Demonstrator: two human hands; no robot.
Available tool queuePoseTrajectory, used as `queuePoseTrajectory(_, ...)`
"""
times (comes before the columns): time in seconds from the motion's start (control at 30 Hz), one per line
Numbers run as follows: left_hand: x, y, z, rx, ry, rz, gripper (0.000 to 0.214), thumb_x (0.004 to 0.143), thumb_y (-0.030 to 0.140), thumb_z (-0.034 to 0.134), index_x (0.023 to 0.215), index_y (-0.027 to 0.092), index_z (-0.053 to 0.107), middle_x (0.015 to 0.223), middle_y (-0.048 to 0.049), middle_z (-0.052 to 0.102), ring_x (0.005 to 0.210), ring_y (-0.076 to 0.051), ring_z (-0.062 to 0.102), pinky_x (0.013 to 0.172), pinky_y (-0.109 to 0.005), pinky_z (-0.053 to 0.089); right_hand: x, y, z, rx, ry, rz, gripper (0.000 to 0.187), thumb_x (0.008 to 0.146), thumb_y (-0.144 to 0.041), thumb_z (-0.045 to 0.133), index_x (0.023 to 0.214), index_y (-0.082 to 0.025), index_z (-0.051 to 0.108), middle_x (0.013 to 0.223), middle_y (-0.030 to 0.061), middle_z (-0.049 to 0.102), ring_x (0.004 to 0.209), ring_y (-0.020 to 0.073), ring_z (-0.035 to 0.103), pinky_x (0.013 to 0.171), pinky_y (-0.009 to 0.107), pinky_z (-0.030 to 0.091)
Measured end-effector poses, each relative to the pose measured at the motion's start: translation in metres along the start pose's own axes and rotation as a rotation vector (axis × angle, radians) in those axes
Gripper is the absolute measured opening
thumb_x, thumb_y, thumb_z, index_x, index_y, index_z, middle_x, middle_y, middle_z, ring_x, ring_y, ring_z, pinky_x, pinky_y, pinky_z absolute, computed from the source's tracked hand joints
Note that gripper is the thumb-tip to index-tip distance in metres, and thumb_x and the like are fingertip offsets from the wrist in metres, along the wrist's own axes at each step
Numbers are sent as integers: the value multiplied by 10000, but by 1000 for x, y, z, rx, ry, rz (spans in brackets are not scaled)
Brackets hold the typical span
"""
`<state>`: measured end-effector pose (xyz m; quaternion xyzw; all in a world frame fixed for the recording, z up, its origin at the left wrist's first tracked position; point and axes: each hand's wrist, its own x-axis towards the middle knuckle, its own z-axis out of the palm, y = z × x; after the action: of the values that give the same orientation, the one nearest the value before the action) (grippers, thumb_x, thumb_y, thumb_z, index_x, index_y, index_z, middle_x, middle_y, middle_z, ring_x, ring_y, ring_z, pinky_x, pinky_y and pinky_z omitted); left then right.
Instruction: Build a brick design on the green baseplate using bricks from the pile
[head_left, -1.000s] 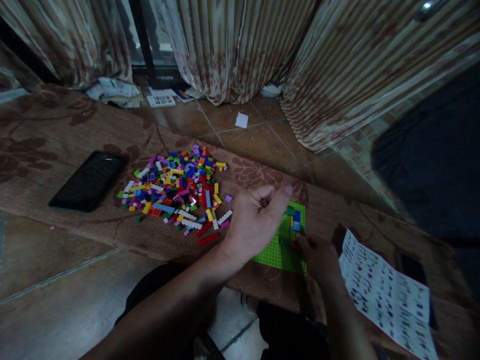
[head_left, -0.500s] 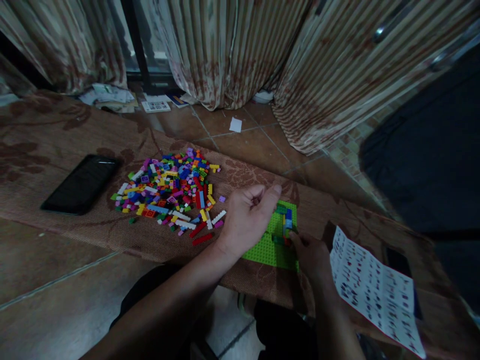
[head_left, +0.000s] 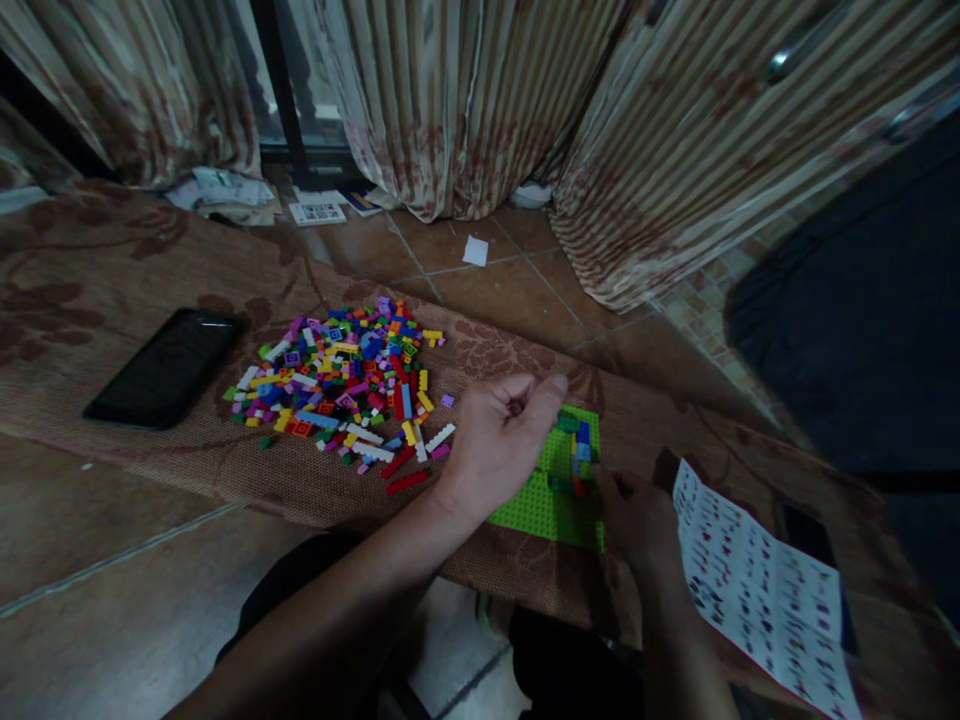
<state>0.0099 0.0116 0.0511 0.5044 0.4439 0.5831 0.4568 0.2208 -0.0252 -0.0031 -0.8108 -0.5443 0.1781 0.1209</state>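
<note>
A bright green baseplate (head_left: 544, 505) lies on the brown patterned cloth (head_left: 112, 290). A small stack of blue, yellow and red bricks (head_left: 579, 455) stands on its far right part. My left hand (head_left: 499, 440) hovers over the plate's left side with the fingers curled and pinched toward the stack; what they hold is too small to name. My right hand (head_left: 637, 520) rests at the plate's right edge, fingertips closed against the base of the stack. A heap of loose coloured bricks (head_left: 345, 385) lies left of my left hand.
A black phone (head_left: 166, 366) lies on the cloth at the left. A printed instruction sheet (head_left: 757, 590) lies at the right. Striped curtains (head_left: 480, 100) hang behind, above a tiled floor with scattered papers (head_left: 225, 190). A dark shape (head_left: 862, 330) fills the right side.
Both hands stay at the baseplate with only slight shifts. The view has swung a little left then back.
</note>
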Motion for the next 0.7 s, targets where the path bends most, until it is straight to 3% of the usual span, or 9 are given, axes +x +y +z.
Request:
queuePoseTrajectory(0.3,4,1,-4,-29,34,9,452,893,398,564,511,170,485,480,46,448,484,-69,397,501,-225,329,-1,-5,7,-47,-7,26,434,800,-594,556,863,-220,767,805,79,747,755,266,678,630,327,411)
queuePoseTrajectory(0.7,5,-1,-5,-18,42,23,447,891,409,571,516,174,507,478,49,463,477,-72,405,495,-228,333,-1,-5,9,-90,14,-3,416,821,-573,541,850,-221,761,801,81,745,764,268,679,615,321,401)
